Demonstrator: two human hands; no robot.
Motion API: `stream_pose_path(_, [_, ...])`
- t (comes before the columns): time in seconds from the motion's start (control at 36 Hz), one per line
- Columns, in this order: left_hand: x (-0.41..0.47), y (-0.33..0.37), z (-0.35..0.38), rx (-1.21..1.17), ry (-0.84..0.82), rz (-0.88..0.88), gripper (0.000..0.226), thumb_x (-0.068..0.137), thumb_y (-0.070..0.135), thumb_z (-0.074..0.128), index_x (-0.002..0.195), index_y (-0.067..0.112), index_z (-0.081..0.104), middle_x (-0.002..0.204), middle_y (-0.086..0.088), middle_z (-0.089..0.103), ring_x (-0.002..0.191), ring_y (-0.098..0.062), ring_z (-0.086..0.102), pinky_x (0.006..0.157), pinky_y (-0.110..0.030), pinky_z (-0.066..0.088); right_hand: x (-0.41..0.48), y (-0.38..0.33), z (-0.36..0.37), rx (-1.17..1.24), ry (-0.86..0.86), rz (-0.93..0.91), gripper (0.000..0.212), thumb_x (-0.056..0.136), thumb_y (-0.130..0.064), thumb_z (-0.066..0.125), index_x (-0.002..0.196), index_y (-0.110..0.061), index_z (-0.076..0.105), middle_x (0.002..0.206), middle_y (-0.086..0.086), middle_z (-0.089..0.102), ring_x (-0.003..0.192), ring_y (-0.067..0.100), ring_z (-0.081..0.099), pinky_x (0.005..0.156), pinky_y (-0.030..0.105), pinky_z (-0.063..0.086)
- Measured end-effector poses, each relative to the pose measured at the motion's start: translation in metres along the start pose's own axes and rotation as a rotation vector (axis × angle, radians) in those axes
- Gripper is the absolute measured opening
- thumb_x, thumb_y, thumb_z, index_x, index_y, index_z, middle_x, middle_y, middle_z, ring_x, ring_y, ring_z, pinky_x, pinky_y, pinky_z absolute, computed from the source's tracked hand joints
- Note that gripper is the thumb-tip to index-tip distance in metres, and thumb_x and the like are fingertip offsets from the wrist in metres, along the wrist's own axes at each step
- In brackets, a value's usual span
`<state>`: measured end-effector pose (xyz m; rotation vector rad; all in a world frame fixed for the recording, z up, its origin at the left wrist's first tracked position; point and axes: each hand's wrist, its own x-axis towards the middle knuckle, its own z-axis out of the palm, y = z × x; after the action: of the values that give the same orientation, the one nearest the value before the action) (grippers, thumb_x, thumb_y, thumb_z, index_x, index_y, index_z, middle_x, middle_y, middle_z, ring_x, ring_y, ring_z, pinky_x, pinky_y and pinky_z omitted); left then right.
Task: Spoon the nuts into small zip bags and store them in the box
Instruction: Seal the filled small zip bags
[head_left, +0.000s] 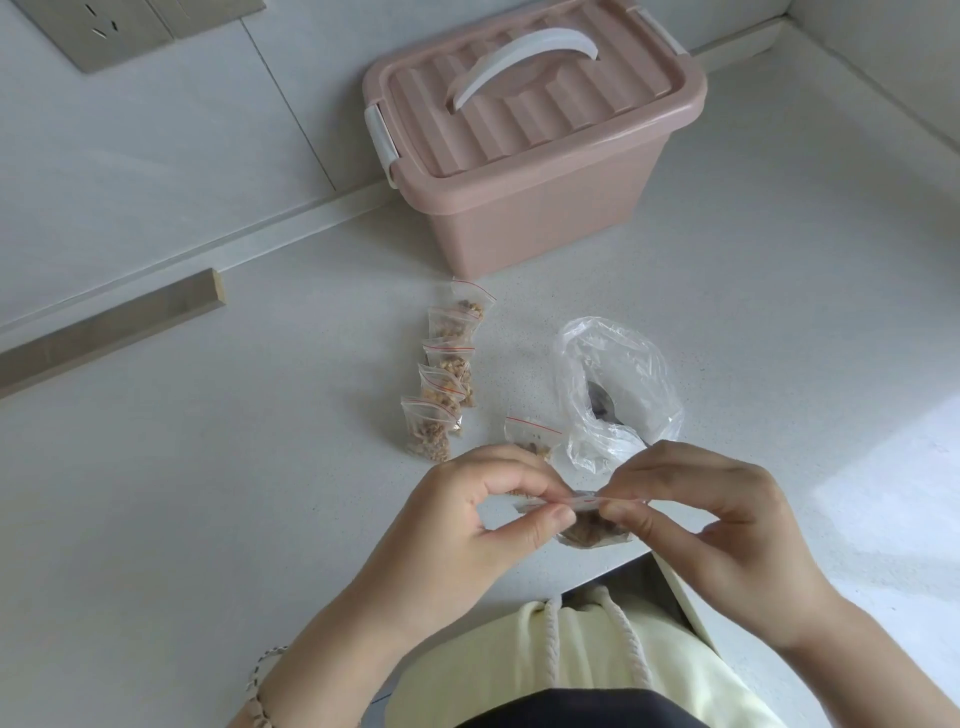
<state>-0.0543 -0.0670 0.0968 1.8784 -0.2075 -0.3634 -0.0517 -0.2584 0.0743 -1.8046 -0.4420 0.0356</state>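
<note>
My left hand (483, 519) and my right hand (717, 514) both pinch the red-lined top strip of a small zip bag (587, 530) with brown nuts in its bottom, held just above the counter's front edge. Several filled zip bags (447, 374) lie in an overlapping row on the white counter (234, 467). One more small bag (530, 434) lies beside them, partly hidden by my left hand. A crumpled clear plastic bag (618, 384) lies open with a metal spoon (600, 402) inside it. The pink storage box (530, 140) stands behind, its lid on and its white handle folded down.
A wooden strip (114, 322) lies at the left along the wall base. A wall socket (98, 31) is at the upper left. The counter meets a wall corner at the upper right.
</note>
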Motion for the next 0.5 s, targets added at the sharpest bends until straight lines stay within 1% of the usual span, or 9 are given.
stream_pose_path(0.06, [0.0005, 0.0006, 0.0034, -0.011, 0.003, -0.001, 0.006, 0.077, 0.024, 0.069, 0.077, 0.03, 0.07, 0.085, 0.016, 0.066, 0.085, -0.002, 0.062, 0.079, -0.012, 0.043, 0.0006, 0.0007, 0.0015, -0.019, -0.016, -0.003, 0.014, 0.083, -0.024, 0.061, 0.083, -0.019, 0.074, 0.077, -0.013, 0.067, 0.072, 0.009, 0.064, 0.066, 0.018, 0.048])
stream_pose_path(0.11, [0.0008, 0.0005, 0.0061, -0.034, 0.001, -0.022, 0.001, 0.076, 0.027, 0.068, 0.076, 0.028, 0.069, 0.084, 0.015, 0.066, 0.085, -0.003, 0.062, 0.08, -0.014, 0.044, 0.0012, 0.0013, 0.0031, -0.024, -0.019, -0.002, 0.014, 0.084, -0.025, 0.061, 0.083, -0.021, 0.074, 0.077, -0.013, 0.067, 0.072, 0.009, 0.064, 0.066, 0.02, 0.049])
stream_pose_path(0.19, [0.0005, -0.002, 0.0081, -0.099, 0.005, -0.07, 0.011, 0.071, 0.037, 0.065, 0.072, 0.028, 0.07, 0.079, 0.014, 0.066, 0.081, -0.004, 0.062, 0.079, -0.017, 0.046, 0.0013, 0.0016, 0.004, -0.024, -0.015, -0.002, 0.012, 0.083, -0.024, 0.061, 0.083, -0.024, 0.073, 0.076, -0.012, 0.067, 0.073, 0.009, 0.064, 0.067, 0.02, 0.049])
stream_pose_path(0.25, [0.0009, -0.0042, 0.0085, -0.156, 0.008, -0.125, 0.015, 0.066, 0.04, 0.066, 0.073, 0.028, 0.071, 0.076, 0.013, 0.066, 0.078, -0.005, 0.063, 0.078, -0.019, 0.047, 0.001, 0.0011, 0.0048, -0.017, -0.013, -0.004, 0.011, 0.083, -0.024, 0.061, 0.083, -0.024, 0.072, 0.076, -0.012, 0.067, 0.072, 0.009, 0.065, 0.067, 0.019, 0.049])
stream_pose_path(0.36, [0.0021, -0.0043, 0.0085, -0.23, 0.012, -0.194, 0.016, 0.059, 0.041, 0.07, 0.068, 0.027, 0.072, 0.072, 0.007, 0.065, 0.073, -0.01, 0.063, 0.077, -0.03, 0.049, 0.0005, 0.0004, 0.0073, 0.023, 0.004, 0.017, 0.012, 0.082, -0.023, 0.062, 0.08, -0.021, 0.073, 0.073, -0.011, 0.068, 0.07, 0.009, 0.065, 0.064, 0.021, 0.049])
stream_pose_path(0.5, [0.0021, -0.0016, 0.0053, -0.212, 0.001, -0.262, 0.017, 0.054, 0.045, 0.071, 0.064, 0.031, 0.071, 0.067, 0.009, 0.063, 0.066, -0.018, 0.057, 0.068, -0.029, 0.043, -0.0011, -0.0003, 0.0081, 0.02, 0.021, 0.024, 0.011, 0.081, -0.02, 0.063, 0.081, -0.025, 0.073, 0.072, -0.012, 0.068, 0.068, 0.01, 0.064, 0.061, 0.025, 0.05])
